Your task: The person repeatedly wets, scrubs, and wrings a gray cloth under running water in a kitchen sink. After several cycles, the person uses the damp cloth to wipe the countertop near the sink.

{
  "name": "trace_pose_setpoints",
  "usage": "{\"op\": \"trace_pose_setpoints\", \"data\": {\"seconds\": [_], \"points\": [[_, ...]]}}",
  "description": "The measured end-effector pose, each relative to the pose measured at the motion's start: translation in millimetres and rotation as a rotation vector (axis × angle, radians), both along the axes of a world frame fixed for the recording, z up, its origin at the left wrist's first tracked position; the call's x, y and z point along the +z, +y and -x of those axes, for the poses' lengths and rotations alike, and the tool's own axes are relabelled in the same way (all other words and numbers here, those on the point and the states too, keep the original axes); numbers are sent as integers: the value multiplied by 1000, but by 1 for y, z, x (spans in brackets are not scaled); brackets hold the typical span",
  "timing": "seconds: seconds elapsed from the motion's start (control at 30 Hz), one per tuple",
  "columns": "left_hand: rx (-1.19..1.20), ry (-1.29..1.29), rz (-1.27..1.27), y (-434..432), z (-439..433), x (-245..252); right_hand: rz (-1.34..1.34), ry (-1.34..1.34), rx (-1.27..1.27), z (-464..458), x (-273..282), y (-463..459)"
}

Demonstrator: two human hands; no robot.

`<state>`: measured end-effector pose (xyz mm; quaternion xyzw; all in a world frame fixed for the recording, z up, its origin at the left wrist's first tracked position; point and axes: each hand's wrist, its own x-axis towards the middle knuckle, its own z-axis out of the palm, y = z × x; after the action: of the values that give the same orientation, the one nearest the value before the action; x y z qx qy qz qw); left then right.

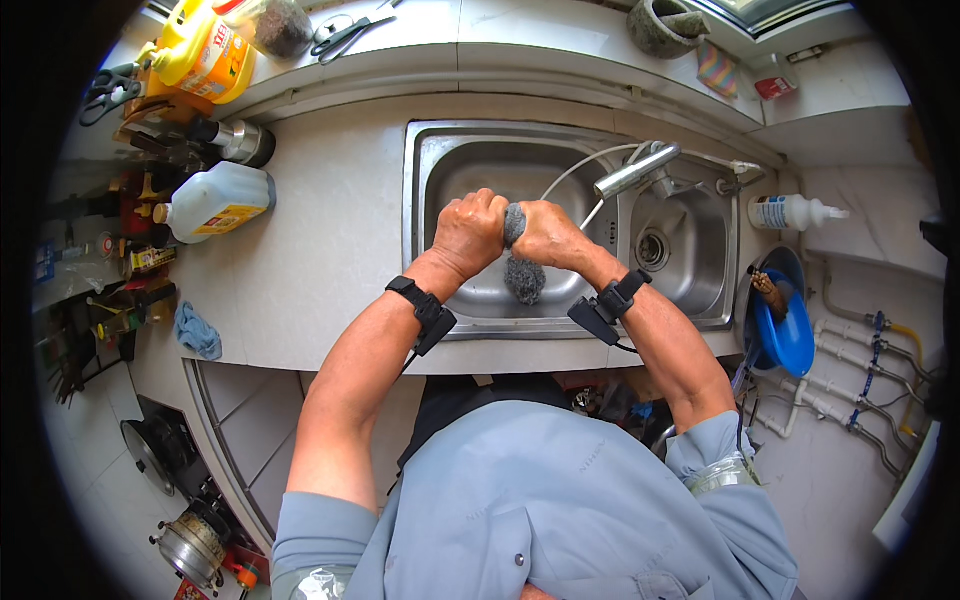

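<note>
Over the left bowl of a stainless steel sink (414,225), both of my fists are closed on a wrung grey fuzzy cloth (514,223). My left hand (472,229) grips it from one side and my right hand (553,234) from the other, with a short stretch showing between the knuckles. A bunched lower end (525,282) of the same grey material hangs below my right hand. Most of what lies inside the fists is hidden. To the right of the hands, the chrome faucet (637,171) reaches over the left bowl, and a white hose (581,169) curves behind them.
Right of the sink are a white squeeze bottle (780,212) and a blue plastic basin (787,337) holding a brush (770,294). A large plastic jug (221,201) and a light blue cloth (197,330) lie on the left counter. A stone mortar (656,34) stands on the ledge.
</note>
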<state>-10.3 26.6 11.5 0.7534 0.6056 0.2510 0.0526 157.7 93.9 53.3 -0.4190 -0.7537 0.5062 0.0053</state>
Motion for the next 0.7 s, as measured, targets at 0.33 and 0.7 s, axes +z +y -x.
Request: {"op": "trace_pose_setpoints", "data": {"seconds": [0.33, 0.7], "points": [[-64, -154, 135, -7, -5, 22, -130, -119, 155, -2, 16, 9], [222, -1083, 1100, -6, 2, 32, -1057, 164, 348, -25, -7, -33]]}}
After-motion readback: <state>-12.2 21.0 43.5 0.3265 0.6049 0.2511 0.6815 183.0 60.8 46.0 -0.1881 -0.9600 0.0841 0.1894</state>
